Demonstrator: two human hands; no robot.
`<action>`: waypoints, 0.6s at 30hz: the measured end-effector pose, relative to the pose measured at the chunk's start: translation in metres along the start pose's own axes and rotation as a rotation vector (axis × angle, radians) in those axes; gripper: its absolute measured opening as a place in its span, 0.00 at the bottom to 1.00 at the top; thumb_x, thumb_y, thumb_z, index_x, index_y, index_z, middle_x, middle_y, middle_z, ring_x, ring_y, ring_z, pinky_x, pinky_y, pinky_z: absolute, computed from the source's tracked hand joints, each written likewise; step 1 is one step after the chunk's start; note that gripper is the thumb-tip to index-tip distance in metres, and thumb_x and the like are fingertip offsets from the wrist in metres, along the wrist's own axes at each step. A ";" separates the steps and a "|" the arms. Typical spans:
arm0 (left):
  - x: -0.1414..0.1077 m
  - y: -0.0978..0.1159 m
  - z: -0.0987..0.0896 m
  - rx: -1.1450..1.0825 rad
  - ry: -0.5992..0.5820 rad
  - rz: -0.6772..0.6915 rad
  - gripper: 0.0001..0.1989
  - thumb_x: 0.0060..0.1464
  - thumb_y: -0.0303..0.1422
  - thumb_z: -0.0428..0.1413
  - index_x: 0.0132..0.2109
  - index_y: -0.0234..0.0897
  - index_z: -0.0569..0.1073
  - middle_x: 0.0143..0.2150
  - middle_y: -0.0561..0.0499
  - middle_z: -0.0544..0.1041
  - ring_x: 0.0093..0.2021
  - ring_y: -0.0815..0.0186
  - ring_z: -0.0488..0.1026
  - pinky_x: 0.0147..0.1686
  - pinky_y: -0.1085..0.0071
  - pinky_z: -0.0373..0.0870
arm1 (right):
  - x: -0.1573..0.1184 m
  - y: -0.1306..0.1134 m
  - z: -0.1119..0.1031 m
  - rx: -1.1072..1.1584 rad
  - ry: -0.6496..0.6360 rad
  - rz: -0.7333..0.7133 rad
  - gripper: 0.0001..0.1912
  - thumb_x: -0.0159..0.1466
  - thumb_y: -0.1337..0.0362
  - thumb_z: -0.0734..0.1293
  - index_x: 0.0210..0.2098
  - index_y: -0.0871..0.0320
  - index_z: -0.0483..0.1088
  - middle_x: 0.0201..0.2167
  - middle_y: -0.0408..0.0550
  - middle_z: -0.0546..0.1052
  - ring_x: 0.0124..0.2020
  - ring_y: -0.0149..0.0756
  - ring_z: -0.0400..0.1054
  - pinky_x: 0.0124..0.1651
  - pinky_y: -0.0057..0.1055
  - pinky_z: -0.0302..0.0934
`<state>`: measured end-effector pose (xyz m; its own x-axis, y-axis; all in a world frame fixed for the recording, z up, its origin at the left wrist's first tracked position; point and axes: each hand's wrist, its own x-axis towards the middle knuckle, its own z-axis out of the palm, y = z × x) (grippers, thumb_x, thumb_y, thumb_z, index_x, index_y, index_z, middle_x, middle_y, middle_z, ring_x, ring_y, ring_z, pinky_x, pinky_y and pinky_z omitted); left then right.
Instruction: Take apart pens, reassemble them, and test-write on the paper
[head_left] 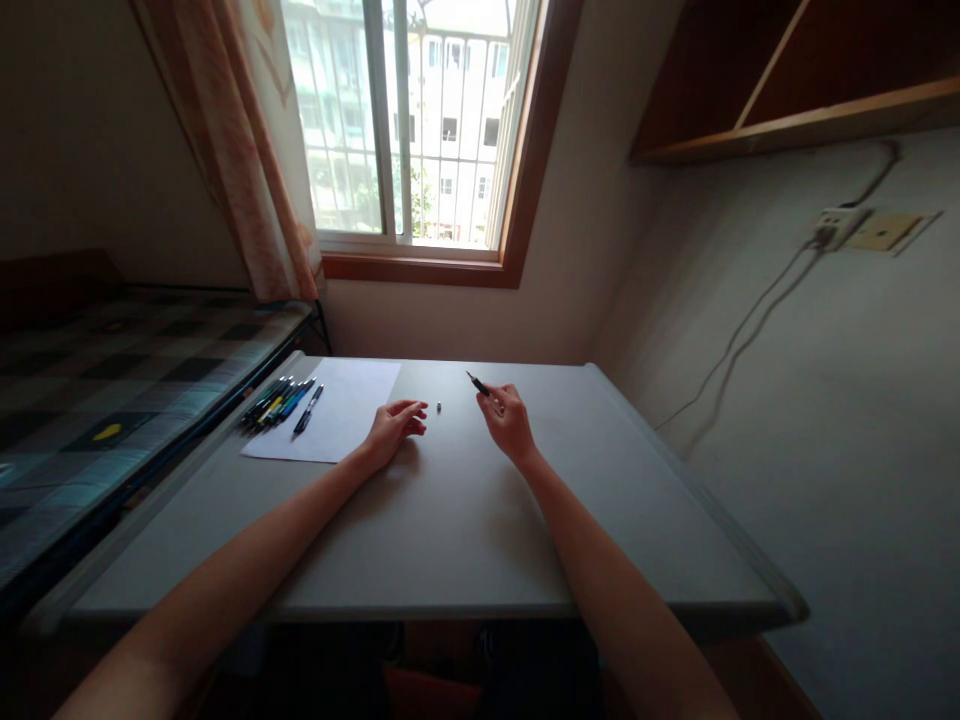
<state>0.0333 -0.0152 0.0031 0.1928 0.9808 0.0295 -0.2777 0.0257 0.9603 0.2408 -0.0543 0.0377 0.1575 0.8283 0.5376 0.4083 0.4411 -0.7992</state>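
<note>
My right hand (508, 418) is closed on a dark pen part (478, 383), its thin tip pointing up and to the left above the table. On the tabletop, my left hand (393, 430) rests with its fingers apart and nothing in them. Just right of those fingertips stands a small metallic piece (439, 407). Several pens (274, 403) lie in a pile on a white sheet of paper (352, 390) at the table's left, and one separate dark pen (309, 410) lies beside the pile.
The white table (450, 540) spans the middle. A bed with a checked cover (150, 370) stands at the left. Behind are a curtain (247, 150) and a barred window (450, 130). Cords hang from a wall socket (836, 228) at the right, below a wooden shelf (810, 118).
</note>
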 end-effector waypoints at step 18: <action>0.002 -0.002 -0.001 -0.015 -0.020 0.002 0.16 0.42 0.38 0.62 0.36 0.30 0.75 0.28 0.50 0.72 0.23 0.71 0.71 0.26 0.72 0.68 | -0.005 0.012 0.003 -0.389 -0.262 -0.183 0.16 0.60 0.65 0.64 0.47 0.46 0.71 0.36 0.46 0.64 0.29 0.30 0.61 0.36 0.30 0.60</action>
<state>0.0328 -0.0131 0.0009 0.2105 0.9769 0.0375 -0.2923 0.0263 0.9560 0.2427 -0.0521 0.0247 -0.1593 0.8301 0.5343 0.7208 0.4676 -0.5116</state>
